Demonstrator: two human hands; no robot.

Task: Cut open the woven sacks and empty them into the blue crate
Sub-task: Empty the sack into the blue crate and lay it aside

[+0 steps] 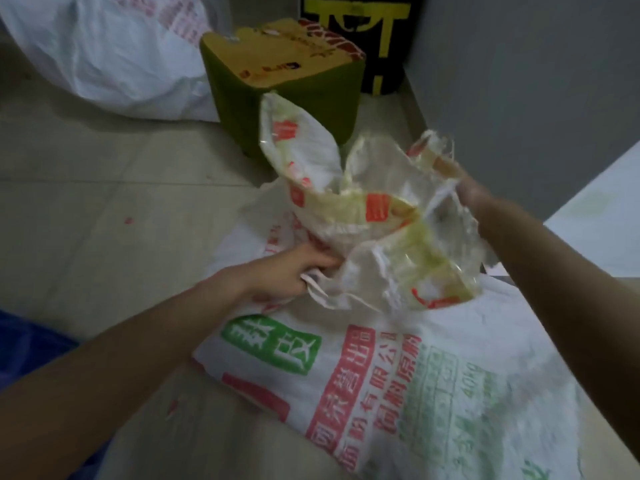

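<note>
Blurred hand, buried fingertips, things cut off at the edges.

The right hand (pixel 474 192), right of centre, is blurred, so its fingers at the rim of the open sack (pixel 346 209) cannot be made out. The left hand (pixel 287 271) grips a fold of that sack, and the cloth covers its fingertips. Crumpled lining hides what is inside the sack. Only a corner of the blue crate (pixel 20 344) shows at the lower left edge. The printed sack (pixel 415 393) runs off the bottom, and the white sack (pixel 104 46) off the upper left.
</note>
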